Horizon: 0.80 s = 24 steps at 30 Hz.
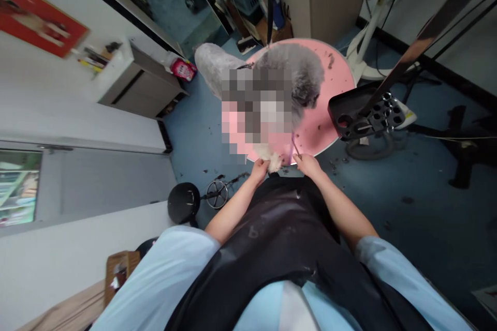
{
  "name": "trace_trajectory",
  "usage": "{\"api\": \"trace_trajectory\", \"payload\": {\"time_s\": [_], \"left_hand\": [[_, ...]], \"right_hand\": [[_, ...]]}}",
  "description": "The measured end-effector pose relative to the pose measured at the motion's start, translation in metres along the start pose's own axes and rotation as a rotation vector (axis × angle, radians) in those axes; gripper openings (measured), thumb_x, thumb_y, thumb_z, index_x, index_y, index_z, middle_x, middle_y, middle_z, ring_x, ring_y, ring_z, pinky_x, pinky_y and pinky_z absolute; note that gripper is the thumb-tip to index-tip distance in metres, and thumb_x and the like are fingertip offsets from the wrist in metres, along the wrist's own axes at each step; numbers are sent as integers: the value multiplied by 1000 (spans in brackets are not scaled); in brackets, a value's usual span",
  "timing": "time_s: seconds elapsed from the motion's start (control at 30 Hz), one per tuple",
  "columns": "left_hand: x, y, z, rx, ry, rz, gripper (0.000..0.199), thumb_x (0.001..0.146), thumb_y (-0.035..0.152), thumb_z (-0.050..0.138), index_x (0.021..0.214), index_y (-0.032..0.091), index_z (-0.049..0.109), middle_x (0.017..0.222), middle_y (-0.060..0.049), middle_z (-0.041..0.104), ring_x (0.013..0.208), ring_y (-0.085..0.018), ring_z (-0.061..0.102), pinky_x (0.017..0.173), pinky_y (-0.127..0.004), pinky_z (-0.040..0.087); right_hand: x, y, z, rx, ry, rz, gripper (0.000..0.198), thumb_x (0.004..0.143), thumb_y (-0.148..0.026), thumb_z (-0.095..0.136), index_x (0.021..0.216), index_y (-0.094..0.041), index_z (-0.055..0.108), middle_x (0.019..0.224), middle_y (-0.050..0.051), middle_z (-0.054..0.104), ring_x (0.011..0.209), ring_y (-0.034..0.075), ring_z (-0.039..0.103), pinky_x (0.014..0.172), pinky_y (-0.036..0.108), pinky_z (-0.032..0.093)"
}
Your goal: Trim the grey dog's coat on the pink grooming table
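A grey, fluffy dog (306, 70) is on the round pink table (330, 126), and a pixelated patch hides part of it. At the table's near edge, my left hand (260, 169) is closed on a pale, furry end that looks like the dog's paw (275, 161). Just to the right, my right hand (309, 164) is closed round a thin, dark-shafted tool (296, 147). A purple strip (290, 150) shows beside that tool; I cannot tell whether they are one piece. The tool's tip is apart from the pale fur.
A black tool holder (363, 114) with round holes juts over the table's right side. A dark upright post (269, 5) stands behind the dog. On the left are a black stool (184, 202) and a grey cabinet (142, 80). Hair clippings lie on table and floor.
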<state>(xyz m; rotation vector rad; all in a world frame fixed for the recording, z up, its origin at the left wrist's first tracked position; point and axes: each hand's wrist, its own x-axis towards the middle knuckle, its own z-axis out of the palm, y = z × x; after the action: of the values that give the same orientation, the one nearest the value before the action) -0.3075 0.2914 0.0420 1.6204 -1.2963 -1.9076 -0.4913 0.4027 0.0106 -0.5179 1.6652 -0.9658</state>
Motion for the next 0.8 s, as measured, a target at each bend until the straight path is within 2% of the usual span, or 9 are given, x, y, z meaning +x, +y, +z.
{"api": "trace_trajectory", "payload": {"time_s": [0.03, 0.1, 0.17, 0.27, 0.4, 0.5, 0.63, 0.8], "left_hand": [[-1, 0, -1, 0, 15, -1, 23, 70, 21, 69, 91, 13, 74, 90, -9, 80, 90, -23, 76, 85, -33, 59], [-3, 1, -3, 14, 27, 7, 23, 70, 22, 71, 90, 12, 74, 88, -9, 80, 89, -24, 76, 86, -33, 59], [-5, 2, -6, 22, 18, 15, 24, 69, 23, 72, 89, 11, 74, 90, -10, 80, 89, -25, 76, 86, -34, 60], [-9, 3, -9, 43, 5, 11, 24, 69, 26, 71, 88, 12, 73, 92, -10, 81, 87, -25, 76, 83, -34, 60], [-12, 6, -11, 42, -7, 16, 25, 65, 27, 69, 85, 13, 73, 89, -9, 80, 84, -25, 76, 82, -34, 61], [-14, 8, -11, 18, -19, 11, 29, 63, 26, 70, 89, 13, 73, 93, -10, 81, 92, -27, 77, 88, -36, 61], [-16, 9, -13, 53, -37, 0, 32, 62, 31, 73, 89, 14, 72, 94, -11, 80, 96, -29, 77, 88, -39, 61], [-14, 7, -19, 101, -55, 0, 33, 63, 37, 75, 87, 14, 70, 85, -10, 79, 95, -30, 77, 85, -38, 61]], "right_hand": [[-1, 0, 1, -67, -113, -23, 38, 84, -44, 75, 60, -23, 54, 50, 1, 57, 58, 18, 59, 59, 27, 40], [-11, 1, 6, -54, -350, -82, 24, 76, -33, 78, 67, -22, 58, 56, -1, 63, 58, 16, 60, 59, 26, 41], [-25, 0, 13, -11, -494, -151, 19, 68, -24, 79, 76, -21, 62, 63, -2, 67, 60, 16, 60, 60, 25, 42], [-42, -6, 18, -123, -504, -249, 22, 66, -22, 79, 83, -20, 64, 71, -2, 70, 65, 16, 62, 61, 25, 41], [-43, -17, 11, -306, -507, -315, 18, 68, -20, 78, 78, -21, 64, 74, 0, 69, 65, 16, 60, 63, 26, 39], [-39, -20, 6, -286, -535, -337, 17, 67, -11, 71, 81, -19, 66, 71, -1, 68, 65, 16, 60, 65, 26, 40], [-36, -18, 6, -226, -610, -339, 14, 69, -18, 74, 80, -20, 65, 72, -1, 69, 64, 16, 60, 62, 26, 40], [-33, -23, 12, -181, -579, -352, 14, 67, -14, 70, 78, -21, 62, 66, -3, 65, 62, 15, 57, 60, 25, 38]]}}
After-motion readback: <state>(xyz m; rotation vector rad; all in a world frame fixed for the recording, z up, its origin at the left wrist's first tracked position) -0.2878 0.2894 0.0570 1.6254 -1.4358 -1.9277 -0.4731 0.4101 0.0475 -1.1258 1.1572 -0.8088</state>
